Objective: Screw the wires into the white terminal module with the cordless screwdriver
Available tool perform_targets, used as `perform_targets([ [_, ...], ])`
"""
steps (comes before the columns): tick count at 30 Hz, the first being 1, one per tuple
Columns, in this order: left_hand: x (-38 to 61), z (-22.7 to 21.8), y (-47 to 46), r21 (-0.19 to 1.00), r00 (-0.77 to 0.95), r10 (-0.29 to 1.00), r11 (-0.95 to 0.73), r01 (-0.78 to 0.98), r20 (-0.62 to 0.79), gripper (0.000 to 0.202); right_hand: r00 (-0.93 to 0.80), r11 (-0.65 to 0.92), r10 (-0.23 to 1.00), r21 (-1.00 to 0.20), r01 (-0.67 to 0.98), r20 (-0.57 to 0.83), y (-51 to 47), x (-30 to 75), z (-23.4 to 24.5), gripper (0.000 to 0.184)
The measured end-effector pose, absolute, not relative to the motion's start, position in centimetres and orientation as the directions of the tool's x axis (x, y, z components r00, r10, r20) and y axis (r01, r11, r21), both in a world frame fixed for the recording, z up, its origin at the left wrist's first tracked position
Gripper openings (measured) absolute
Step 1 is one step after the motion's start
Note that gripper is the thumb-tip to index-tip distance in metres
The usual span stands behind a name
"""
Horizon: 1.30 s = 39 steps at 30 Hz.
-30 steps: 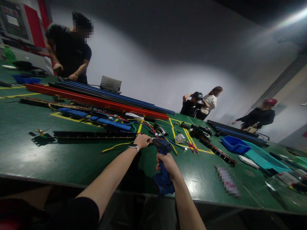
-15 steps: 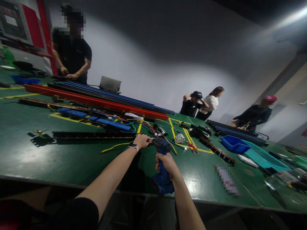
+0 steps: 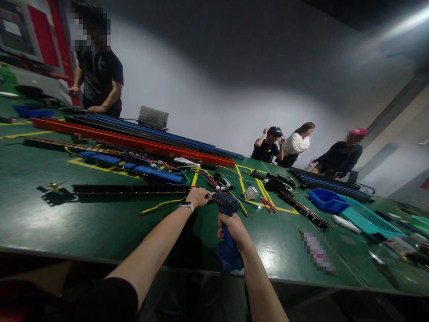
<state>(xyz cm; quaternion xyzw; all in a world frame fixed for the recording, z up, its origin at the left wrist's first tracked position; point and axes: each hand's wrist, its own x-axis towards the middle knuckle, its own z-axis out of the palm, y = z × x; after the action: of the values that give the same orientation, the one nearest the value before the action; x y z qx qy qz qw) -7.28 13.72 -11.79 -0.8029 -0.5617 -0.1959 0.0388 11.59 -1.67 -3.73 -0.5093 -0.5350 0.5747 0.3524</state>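
Note:
My right hand (image 3: pixel 234 229) is wrapped around the grip of a blue cordless drill (image 3: pixel 228 210) that lies near the front edge of the green table (image 3: pixel 83 223). My left hand (image 3: pixel 198 197), with a watch on its wrist, is closed at the drill's nose; what its fingers hold is hidden. Just beyond the left hand lies a long black rail (image 3: pixel 130 189), with a yellow wire (image 3: pixel 161 205) beside it. Blue modules (image 3: pixel 157 173) and coloured wires lie farther back.
Long red (image 3: pixel 134 142) and blue rails (image 3: pixel 161 133) run across the table's far side. A white breaker (image 3: pixel 251 193), red pliers (image 3: pixel 270 205), and blue (image 3: pixel 327 201) and teal bins (image 3: pixel 368 220) sit to the right. One person stands at the far left, three at the far right.
My hands and the drill have stayed put. The person at the far left has straightened up, and the person in the red cap has walked left toward the other two.

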Motion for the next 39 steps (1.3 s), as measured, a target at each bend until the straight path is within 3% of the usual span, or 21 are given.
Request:
perform_targets([
  [20,-7.32,-11.33,13.45,0.229,0.281,0.897,-0.369,0.901,0.340,0.041,-0.253,-0.176,0.945,-0.974,0.143,-0.208,-1.85,11.50,-3.30,0.018],
  [30,-7.12,-11.67,13.76,0.163,0.288,0.889,-0.362,0.918,0.356,0.044,-0.241,-0.177,0.949,-0.975,0.134,-0.205,-1.72,11.59,-3.62,0.018],
  [39,-7.08,-11.32,13.54,0.192,0.286,0.887,-0.372,0.908,0.363,0.043,-0.247,-0.162,0.949,-0.976,0.144,-0.194,-1.53,11.73,-3.80,0.019],
])
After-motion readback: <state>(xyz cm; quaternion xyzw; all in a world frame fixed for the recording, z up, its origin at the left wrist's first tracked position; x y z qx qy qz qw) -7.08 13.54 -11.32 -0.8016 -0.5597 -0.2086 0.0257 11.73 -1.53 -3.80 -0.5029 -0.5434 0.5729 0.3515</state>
